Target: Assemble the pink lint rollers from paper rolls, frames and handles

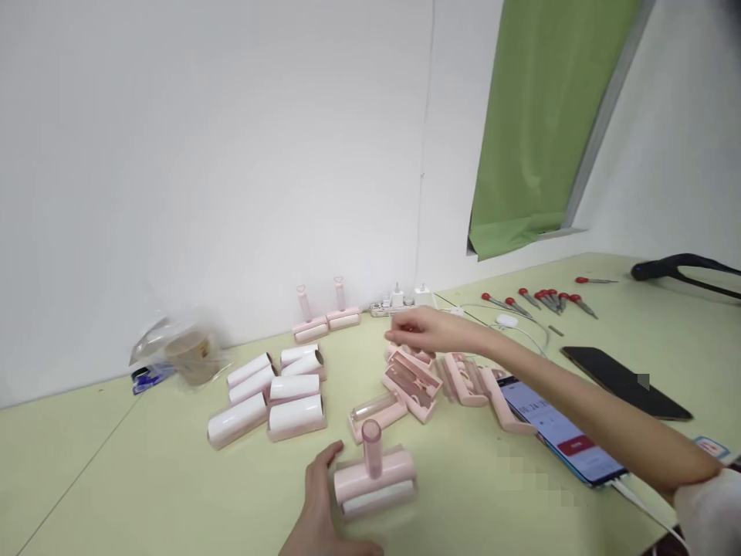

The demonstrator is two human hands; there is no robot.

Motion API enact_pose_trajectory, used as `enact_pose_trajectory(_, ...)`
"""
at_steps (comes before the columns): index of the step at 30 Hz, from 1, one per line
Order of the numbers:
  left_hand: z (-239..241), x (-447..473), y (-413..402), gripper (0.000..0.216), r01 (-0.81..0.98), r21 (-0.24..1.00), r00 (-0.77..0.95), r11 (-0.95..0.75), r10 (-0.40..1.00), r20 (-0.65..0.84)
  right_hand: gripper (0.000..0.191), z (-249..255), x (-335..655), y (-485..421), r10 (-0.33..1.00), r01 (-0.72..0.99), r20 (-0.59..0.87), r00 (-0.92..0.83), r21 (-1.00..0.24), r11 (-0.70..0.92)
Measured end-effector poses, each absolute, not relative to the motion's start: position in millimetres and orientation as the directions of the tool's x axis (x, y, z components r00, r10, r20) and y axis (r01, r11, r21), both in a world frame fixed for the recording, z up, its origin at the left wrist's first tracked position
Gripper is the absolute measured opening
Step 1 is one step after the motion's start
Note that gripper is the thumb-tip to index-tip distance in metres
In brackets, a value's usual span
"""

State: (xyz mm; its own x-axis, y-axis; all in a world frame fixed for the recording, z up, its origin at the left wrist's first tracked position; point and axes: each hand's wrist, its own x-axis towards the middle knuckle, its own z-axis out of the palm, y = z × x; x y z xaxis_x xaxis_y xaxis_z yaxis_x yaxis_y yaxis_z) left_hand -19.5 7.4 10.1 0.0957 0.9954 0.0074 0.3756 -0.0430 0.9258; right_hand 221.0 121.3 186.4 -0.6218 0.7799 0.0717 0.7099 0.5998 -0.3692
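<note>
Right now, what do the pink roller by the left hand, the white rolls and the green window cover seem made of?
Pink roller: probably plastic; smooth body, translucent handle.
White rolls: maybe coated paper or film; sheen, hollow ends.
Green window cover: likely fabric; mostly matte, softly creased.

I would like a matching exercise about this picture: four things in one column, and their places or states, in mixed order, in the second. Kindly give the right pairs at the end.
Column one
1. Pink roller with upright handle
2. White rolls
3. Phone with lit screen
4. Green cloth

Column two
A. Connected to a white cable
B. Hanging high, above the table
C. In the open curve of the left hand
D. Grouped to the left of the loose pink parts

Right pairs: 1-C, 2-D, 3-A, 4-B
</note>
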Motion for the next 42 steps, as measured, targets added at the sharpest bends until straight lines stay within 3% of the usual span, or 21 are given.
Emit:
enact_pose_trajectory(2, 27.3, -19.6, 10.9, 0.090, 0.439, 0.894, 0.031, -0.094, 0.996, 0.089, 0.037, 176.0, 250.4, 137.8, 0.826, 0.761, 0.081, -0.557, -0.346, 0.548)
enact_pose_trajectory(4, 50.6, -15.1, 18.9, 0.082, 0.406, 0.892, 0.058, -0.198, 0.980, 0.192, 0.030, 160.0, 271.9, 150.6, 0.846, 0.790, 0.087, -0.525, -0.320, 0.523)
enact_pose_trajectory(8, 87.9, 13.4, 41.7, 0.071, 0.093, 0.925, 0.234, -0.368, 0.911, 0.339, 0.021, 125.3, 283.5, 175.1, 0.882, 0.839, 0.090, -0.463, -0.275, 0.469)
enact_pose_trajectory(12, 85.5, 45.4, 53.8, 0.035, -0.097, 0.983, 0.310, -0.156, 0.934, 0.179, 0.025, 96.3, 271.5, 204.2, 0.909, 0.870, 0.063, -0.413, -0.267, 0.414)
enact_pose_trajectory(18, 65.1, 53.8, 52.6, 0.046, -0.285, 0.957, 0.181, -0.054, 0.977, 0.109, 0.026, 81.4, 265.9, 219.3, 0.914, 0.793, 0.130, -0.384, -0.461, 0.398)
enact_pose_trajectory(22, 61.5, 53.0, 53.4, 0.056, -0.379, 0.925, 0.197, -0.017, 0.975, 0.099, 0.029, 92.7, 260.9, 196.1, 0.909, 0.599, 0.238, -0.343, -0.689, 0.407)
enact_pose_trajectory(27, 56.7, 54.8, 53.2, 0.064, -0.485, 0.874, 0.197, 0.020, 0.977, 0.087, 0.040, 105.5, 229.0, 128.4, 0.893, 0.264, 0.225, -0.389, -0.902, 0.343)
enact_pose_trajectory(29, 56.3, 55.5, 52.1, 0.063, -0.523, 0.852, 0.184, 0.008, 0.977, 0.103, 0.032, 108.7, 212.7, 100.1, 0.879, -0.044, 0.169, -0.447, -0.985, 0.167)
enact_pose_trajectory(31, 56.8, 56.1, 51.1, 0.062, -0.543, 0.840, 0.163, 0.001, 0.981, 0.105, 0.022, 110.9, 198.0, 78.3, 0.835, -0.303, 0.127, -0.535, -0.952, -0.049)
enact_pose_trajectory(33, 57.4, 56.5, 50.7, 0.062, -0.544, 0.839, 0.147, 0.009, 0.985, 0.084, 0.017, 111.6, 186.6, 65.3, 0.803, -0.339, 0.106, -0.587, -0.933, -0.124)
enact_pose_trajectory(36, 57.3, 56.7, 51.0, 0.064, -0.542, 0.840, 0.147, 0.022, 0.987, 0.069, 0.029, 110.5, 175.9, 60.2, 0.851, -0.175, 0.121, -0.511, -0.984, 0.034)
enact_pose_trajectory(38, 56.6, 56.8, 51.5, 0.066, -0.534, 0.845, 0.157, 0.023, 0.985, 0.072, 0.026, 111.0, 172.2, 61.2, 0.876, -0.077, 0.196, -0.440, -0.980, 0.181)
enact_pose_trajectory(42, 55.8, 57.2, 51.5, 0.064, -0.540, 0.838, 0.170, 0.076, 0.985, 0.019, 0.024, 119.5, 170.6, 59.1, 0.777, 0.078, 0.347, -0.525, -0.889, 0.450)
